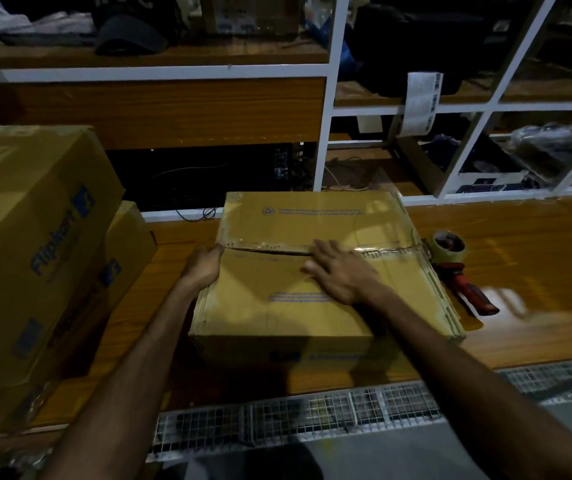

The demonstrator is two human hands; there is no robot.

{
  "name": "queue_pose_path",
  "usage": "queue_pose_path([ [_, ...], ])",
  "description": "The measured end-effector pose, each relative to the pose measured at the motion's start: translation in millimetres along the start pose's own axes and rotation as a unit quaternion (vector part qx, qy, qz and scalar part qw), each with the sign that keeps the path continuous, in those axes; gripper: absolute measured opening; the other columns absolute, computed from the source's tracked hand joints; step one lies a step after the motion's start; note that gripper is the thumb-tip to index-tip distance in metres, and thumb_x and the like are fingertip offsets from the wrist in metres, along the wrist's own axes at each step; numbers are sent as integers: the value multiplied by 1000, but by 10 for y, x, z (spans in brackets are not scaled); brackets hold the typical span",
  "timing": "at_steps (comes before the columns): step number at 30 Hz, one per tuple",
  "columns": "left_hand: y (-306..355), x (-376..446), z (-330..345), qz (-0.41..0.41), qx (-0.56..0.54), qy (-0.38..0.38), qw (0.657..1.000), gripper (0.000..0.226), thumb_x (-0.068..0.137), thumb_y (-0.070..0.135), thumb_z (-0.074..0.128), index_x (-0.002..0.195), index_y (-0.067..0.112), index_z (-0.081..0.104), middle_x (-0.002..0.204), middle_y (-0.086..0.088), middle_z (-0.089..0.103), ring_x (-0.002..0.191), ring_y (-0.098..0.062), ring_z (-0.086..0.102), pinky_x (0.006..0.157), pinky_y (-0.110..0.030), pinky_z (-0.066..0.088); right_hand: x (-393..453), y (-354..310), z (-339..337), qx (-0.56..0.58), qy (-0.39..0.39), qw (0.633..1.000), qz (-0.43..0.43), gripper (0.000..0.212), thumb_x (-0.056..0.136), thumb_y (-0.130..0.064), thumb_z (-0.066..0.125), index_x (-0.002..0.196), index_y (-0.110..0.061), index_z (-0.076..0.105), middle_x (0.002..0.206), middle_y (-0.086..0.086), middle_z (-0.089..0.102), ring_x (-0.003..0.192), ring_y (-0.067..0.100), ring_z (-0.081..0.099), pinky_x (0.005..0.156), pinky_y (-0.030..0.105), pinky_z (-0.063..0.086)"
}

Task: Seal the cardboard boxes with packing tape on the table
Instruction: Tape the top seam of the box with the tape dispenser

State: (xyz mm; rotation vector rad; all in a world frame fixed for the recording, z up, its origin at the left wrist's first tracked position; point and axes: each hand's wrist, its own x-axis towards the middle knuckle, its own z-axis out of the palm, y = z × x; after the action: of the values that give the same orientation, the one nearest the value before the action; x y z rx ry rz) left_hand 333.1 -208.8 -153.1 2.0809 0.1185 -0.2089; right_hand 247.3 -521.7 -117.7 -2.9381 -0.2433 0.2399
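A yellow-brown cardboard box [277, 306] lies on the wooden table [537, 289], flaps folded shut. Clear tape covers the right part of its centre seam; left of that the seam shows a dark gap. My left hand [205, 268] grips the box's left edge at the seam, thumb on top. My right hand [340, 271] lies flat on the top, fingers spread, fingertips at the seam's middle. A tape dispenser [454, 261] with a red handle and a clear tape roll rests on the table against the box's right side.
Two larger printed cardboard boxes [28, 254] are stacked at the left of the table. Behind the table stand white-framed shelves [329, 98] with bags, cables and packets. A wire mesh panel [312, 410] runs along the table's near edge.
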Motion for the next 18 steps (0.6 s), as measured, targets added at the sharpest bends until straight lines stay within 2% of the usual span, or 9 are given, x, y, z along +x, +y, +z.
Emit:
queue_pose_path([
  [3,194,-179,31,-1,40,52,998,55,111,42,41,79,5,64,68,-12,58,66,-32,58,62,-38,38,-287,692,-138,-43,8,994,96,95,94,-78,-5,171,-24,10,178,-4,-1,165,19,1,132,47,3],
  [5,172,-160,64,1,68,79,995,55,111,42,43,74,5,60,67,-12,56,63,-32,55,60,-37,35,-436,1004,-210,-53,23,985,163,91,99,-78,1,171,-22,4,178,-1,-3,165,21,1,132,48,2],
  [8,168,-150,74,-4,94,113,989,54,110,45,45,70,9,55,63,-9,51,58,-27,49,54,-34,31,-468,1161,-304,-4,20,977,214,92,101,-79,11,171,-20,1,178,0,-10,163,28,12,129,54,15],
  [10,177,-160,70,-1,128,144,981,57,107,50,49,76,5,63,64,-10,56,56,-27,53,52,-32,33,-402,1192,-371,12,14,975,223,91,103,-77,22,170,-15,13,179,6,-1,159,35,26,125,56,25],
  [11,196,-189,61,8,157,160,975,58,106,53,51,78,4,66,64,-9,58,54,-27,54,51,-32,34,-363,1210,-413,9,18,975,223,87,104,-76,29,164,-13,30,175,12,19,150,37,42,120,56,34],
  [13,302,-336,52,27,231,189,954,56,105,52,53,79,5,68,64,-7,60,54,-27,56,48,-31,35,-281,1273,-542,17,57,974,220,65,104,-70,41,129,-14,64,127,14,68,107,31,70,99,51,56],
  [14,366,-420,67,38,284,208,935,52,106,47,53,81,4,67,66,-7,59,56,-26,55,48,-31,36,-237,1314,-623,34,74,972,218,55,104,-66,45,111,-18,69,100,8,72,88,24,72,87,47,61],
  [15,456,-526,103,48,344,229,909,45,107,40,54,85,3,65,70,-7,58,61,-26,56,52,-33,38,-182,1368,-709,51,77,972,215,47,105,-62,48,101,-21,69,87,3,71,79,20,70,77,42,61],
  [18,785,-902,372,75,429,262,862,23,105,24,56,94,6,67,81,-9,59,74,-27,58,62,-39,41,84,1584,-921,84,62,982,160,25,108,-44,56,100,-24,68,85,-2,69,76,11,65,65,30,48],
])
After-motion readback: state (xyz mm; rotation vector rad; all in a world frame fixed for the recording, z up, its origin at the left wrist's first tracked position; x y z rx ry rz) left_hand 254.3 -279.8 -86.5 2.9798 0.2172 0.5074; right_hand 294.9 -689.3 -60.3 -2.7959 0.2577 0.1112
